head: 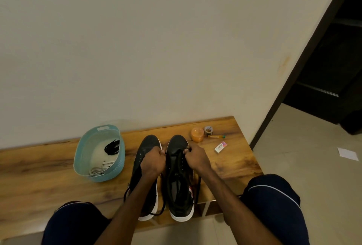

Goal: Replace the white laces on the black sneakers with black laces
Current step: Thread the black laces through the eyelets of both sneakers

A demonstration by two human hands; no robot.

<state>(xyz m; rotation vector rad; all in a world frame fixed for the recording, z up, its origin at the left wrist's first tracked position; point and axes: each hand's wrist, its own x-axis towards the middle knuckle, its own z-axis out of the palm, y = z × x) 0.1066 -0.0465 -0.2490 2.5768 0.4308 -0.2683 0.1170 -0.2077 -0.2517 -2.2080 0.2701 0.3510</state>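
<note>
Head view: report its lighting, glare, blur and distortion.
Head view: dim, warm, even light with soft shadows and no glare. In the same view, wide-angle bend bows the wooden table edge and tilts the door frame. Detail there is also soft, so the black lace gripped by the left hand and right hand nearly merges with the black sneakers.

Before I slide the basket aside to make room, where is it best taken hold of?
Probably by the slot handle at the far end of the basket, coming from above: it stands upright and open, and the white laces and black lace lie low inside, leaving the rim free.
</note>
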